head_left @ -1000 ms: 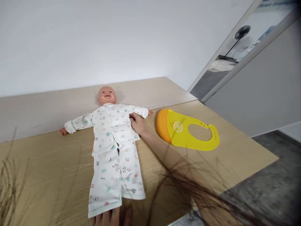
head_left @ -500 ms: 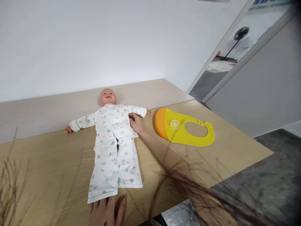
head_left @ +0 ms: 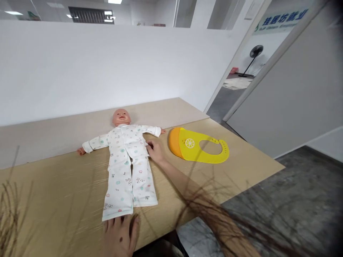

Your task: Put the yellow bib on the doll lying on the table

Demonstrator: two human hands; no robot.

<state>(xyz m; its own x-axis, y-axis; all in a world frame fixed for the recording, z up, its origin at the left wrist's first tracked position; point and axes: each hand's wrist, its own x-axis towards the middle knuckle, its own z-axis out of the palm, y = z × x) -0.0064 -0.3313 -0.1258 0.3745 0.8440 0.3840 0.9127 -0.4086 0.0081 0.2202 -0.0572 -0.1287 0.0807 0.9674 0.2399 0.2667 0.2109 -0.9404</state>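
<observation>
A baby doll (head_left: 122,117) lies on its back on the table, arms spread, in a white printed long-sleeved shirt (head_left: 124,142) and matching trousers (head_left: 120,185). At the shirt's side edge, below the doll's arm on the right, my right hand (head_left: 155,151) has its fingers bent and closed on the cloth. My left hand (head_left: 119,235) lies palm down at the hem of the left-side trouser leg, fingers stretched out. Its fingertips are hidden at the hem. The doll's feet do not show.
Right of the doll lies a yellow bib (head_left: 199,148) with an orange pocket and a citrus print. A pale board (head_left: 166,110) runs along the table's back, against a white wall (head_left: 107,71). The table (head_left: 249,160) ends at the right; beyond are a doorway and a standing fan (head_left: 256,51).
The camera view has tilted up, showing more of the wall and windows. Both hands stay at nearly the same places on the clothes, and the doll and bib lie as before.
</observation>
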